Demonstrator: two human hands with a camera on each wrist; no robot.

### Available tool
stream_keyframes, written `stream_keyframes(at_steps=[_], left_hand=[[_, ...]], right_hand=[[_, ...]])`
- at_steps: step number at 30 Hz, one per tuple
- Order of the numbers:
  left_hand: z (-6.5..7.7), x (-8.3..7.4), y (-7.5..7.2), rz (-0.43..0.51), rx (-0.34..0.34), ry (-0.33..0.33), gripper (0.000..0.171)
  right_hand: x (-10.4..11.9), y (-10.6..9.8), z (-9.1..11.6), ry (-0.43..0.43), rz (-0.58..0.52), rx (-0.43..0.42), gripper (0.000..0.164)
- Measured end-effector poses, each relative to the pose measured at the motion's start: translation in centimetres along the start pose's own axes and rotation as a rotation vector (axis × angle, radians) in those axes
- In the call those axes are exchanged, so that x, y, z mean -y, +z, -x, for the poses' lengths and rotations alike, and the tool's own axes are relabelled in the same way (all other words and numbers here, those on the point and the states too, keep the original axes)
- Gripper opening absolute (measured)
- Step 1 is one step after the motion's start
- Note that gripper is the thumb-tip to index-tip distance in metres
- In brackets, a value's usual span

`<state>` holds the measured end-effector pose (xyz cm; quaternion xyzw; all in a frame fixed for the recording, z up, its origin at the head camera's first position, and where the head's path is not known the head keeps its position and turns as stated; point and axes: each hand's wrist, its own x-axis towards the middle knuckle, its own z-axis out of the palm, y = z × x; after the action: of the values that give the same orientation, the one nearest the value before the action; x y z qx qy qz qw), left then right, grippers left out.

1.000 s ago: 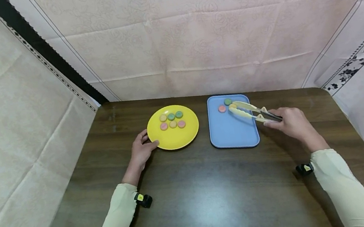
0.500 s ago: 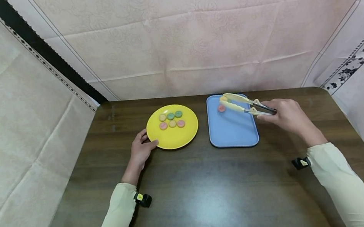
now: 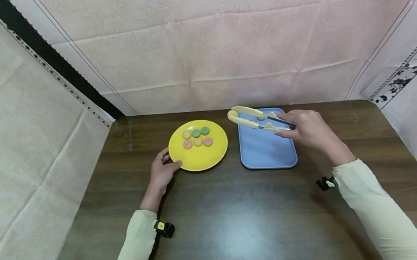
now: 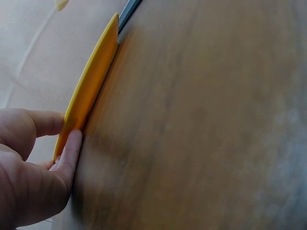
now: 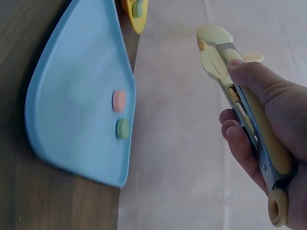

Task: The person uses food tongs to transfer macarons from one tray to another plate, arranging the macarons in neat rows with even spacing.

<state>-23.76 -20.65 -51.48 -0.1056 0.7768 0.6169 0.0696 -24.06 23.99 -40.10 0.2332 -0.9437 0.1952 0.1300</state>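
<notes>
My left hand pinches the near-left rim of a round yellow plate, the thumb along its edge in the left wrist view. Two rows of pink, green and pale yellow macarons lie on the plate. In my right hand are cream-tipped metal tongs. Their tips hold a yellow macaron, raised over the gap between the plate and the blue tray. A pink macaron and a green macaron lie in the tray, partly hidden behind the tongs in the head view.
Plate and tray stand side by side toward the far edge of a dark wooden table. Behind the table hangs a pale patterned cloth, with more cloth at both sides. A small black camera is strapped to each wrist.
My right hand has lifted the yellow macaron from the tray with the tongs and carried it left, past the tray's left edge. The left hand and plate have stayed put.
</notes>
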Motion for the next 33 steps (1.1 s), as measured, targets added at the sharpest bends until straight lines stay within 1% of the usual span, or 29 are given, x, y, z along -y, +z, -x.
stream_keyframes(at_steps=[7, 12, 15, 19, 25, 29, 33], left_hand=[[-0.1, 0.1, -0.1, 0.000, -0.001, 0.003, 0.079], [-0.1, 0.0, 0.0, 0.003, 0.001, 0.006, 0.078], [-0.1, -0.1, 0.0, 0.008, 0.007, -0.005, 0.079], [-0.1, -0.1, 0.0, 0.011, 0.009, -0.010, 0.081], [-0.1, 0.1, 0.0, 0.004, -0.006, -0.004, 0.079], [-0.1, 0.1, 0.0, -0.003, -0.016, -0.008, 0.078], [-0.2, 0.1, 0.1, -0.006, -0.015, -0.002, 0.079]], right_hand=[[1.9, 1.3, -1.4, -0.083, -0.031, 0.008, 0.053], [3.2, 2.3, -2.1, -0.087, -0.065, 0.049, 0.053], [4.0, 3.0, -2.5, -0.094, -0.086, 0.066, 0.053], [5.0, 4.0, -3.0, -0.120, -0.105, 0.072, 0.051], [6.1, 5.8, -3.6, -0.169, -0.084, 0.110, 0.050], [6.7, 6.9, -4.0, -0.202, -0.105, 0.134, 0.048], [6.9, 8.0, -4.2, -0.209, -0.122, 0.164, 0.047]])
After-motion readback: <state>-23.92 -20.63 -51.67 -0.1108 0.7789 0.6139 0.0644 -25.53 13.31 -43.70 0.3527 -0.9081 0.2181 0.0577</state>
